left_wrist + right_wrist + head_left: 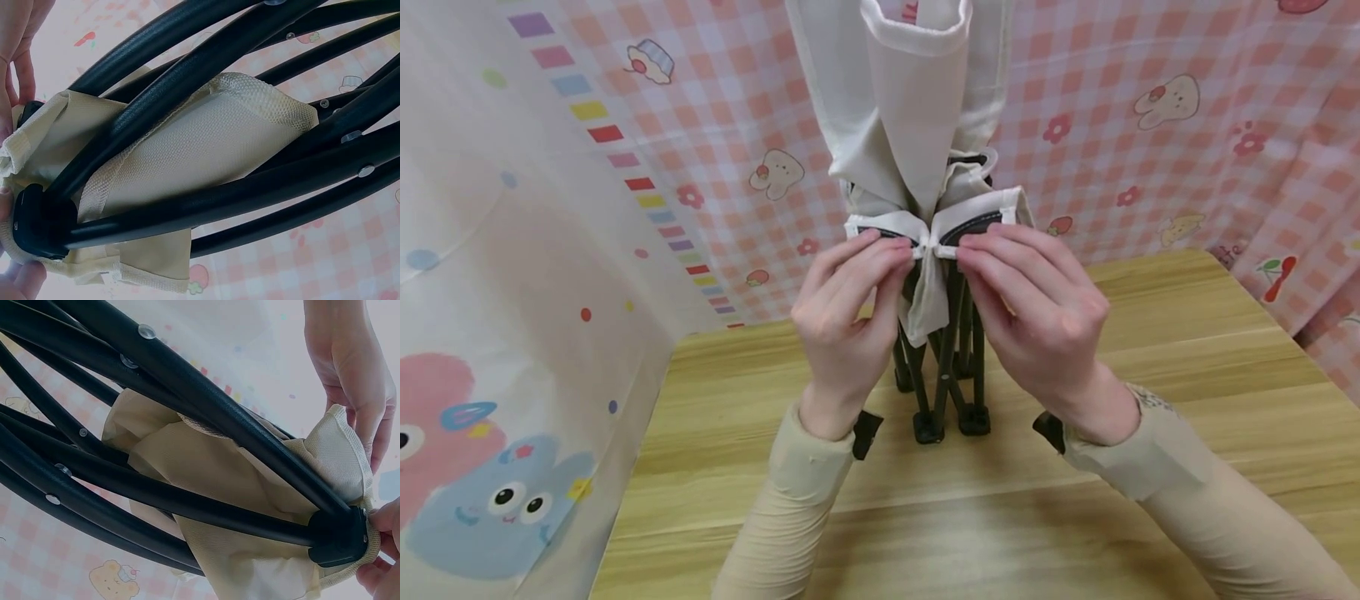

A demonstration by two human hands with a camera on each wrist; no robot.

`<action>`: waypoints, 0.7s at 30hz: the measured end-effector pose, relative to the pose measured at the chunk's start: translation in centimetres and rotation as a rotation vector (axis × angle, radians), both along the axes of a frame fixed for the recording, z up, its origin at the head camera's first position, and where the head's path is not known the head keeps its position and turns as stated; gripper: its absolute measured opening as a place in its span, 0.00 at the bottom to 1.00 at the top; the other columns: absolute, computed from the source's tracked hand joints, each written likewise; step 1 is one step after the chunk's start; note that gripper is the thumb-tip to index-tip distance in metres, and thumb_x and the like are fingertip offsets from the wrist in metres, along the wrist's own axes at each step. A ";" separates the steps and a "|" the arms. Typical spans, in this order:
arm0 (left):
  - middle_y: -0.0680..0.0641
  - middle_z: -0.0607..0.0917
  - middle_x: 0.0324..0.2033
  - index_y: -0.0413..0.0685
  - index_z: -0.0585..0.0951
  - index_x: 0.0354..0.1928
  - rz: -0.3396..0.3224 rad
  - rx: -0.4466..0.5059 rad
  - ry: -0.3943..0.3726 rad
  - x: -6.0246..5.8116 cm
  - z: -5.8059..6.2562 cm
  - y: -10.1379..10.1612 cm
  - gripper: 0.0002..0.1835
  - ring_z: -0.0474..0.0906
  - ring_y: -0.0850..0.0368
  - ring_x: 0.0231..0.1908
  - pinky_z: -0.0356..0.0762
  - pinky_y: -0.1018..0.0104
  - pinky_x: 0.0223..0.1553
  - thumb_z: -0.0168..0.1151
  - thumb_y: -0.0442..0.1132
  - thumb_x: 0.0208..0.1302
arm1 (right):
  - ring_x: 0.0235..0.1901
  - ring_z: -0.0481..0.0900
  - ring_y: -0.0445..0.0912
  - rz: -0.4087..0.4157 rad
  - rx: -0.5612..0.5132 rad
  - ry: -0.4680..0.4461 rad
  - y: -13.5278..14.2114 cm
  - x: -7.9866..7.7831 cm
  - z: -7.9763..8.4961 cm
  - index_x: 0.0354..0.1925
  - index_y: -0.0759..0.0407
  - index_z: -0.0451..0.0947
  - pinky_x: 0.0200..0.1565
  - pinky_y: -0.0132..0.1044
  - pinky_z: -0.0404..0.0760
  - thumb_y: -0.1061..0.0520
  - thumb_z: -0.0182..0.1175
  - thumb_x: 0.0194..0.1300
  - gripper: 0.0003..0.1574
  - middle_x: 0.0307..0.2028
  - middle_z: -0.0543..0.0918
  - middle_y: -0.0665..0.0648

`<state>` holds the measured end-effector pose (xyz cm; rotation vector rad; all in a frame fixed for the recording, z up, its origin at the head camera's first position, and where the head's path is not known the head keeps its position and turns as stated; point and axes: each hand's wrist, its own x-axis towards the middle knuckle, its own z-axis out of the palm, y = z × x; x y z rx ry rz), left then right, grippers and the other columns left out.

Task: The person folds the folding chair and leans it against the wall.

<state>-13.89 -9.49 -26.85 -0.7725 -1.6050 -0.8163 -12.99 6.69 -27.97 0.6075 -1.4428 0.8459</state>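
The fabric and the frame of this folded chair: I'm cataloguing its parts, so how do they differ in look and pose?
The cream fabric is pale, soft and creased, bunched and rising above the hands; the black frame is dark, rigid and tubular, its legs gathered upright on the wooden table. The fabric is woven with stitched hems; the frame's tubes are smooth with rivets. Both meet at the corners that the left hand and right hand pinch.

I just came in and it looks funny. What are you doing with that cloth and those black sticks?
A person stands a folded black frame upright on the wooden table. Cream fabric hangs bunched over it. The left hand and right hand each pinch a fabric corner at the frame's top, with the two corners held close together.
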 end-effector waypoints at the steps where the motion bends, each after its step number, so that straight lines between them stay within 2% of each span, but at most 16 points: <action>1: 0.40 0.94 0.37 0.36 0.90 0.37 0.001 -0.001 0.000 0.0 0.0 0.0 0.02 0.90 0.44 0.46 0.90 0.61 0.60 0.72 0.27 0.64 | 0.42 0.89 0.59 -0.002 0.000 0.000 0.0 0.0 0.0 0.37 0.66 0.91 0.59 0.40 0.91 0.70 0.72 0.62 0.04 0.36 0.93 0.64; 14: 0.39 0.94 0.38 0.36 0.90 0.37 -0.001 0.009 0.000 0.3 -0.1 0.0 0.02 0.90 0.43 0.47 0.89 0.59 0.62 0.73 0.28 0.64 | 0.44 0.90 0.59 0.032 0.024 -0.010 0.5 0.1 -0.2 0.38 0.66 0.91 0.61 0.39 0.90 0.70 0.73 0.61 0.06 0.38 0.93 0.64; 21: 0.37 0.93 0.44 0.36 0.90 0.42 -0.038 0.002 -0.047 0.7 -0.9 -0.2 0.07 0.88 0.42 0.55 0.86 0.56 0.67 0.73 0.27 0.62 | 0.47 0.89 0.61 0.110 0.024 -0.013 1.4 0.1 -0.7 0.40 0.68 0.91 0.65 0.39 0.87 0.66 0.74 0.61 0.08 0.40 0.93 0.67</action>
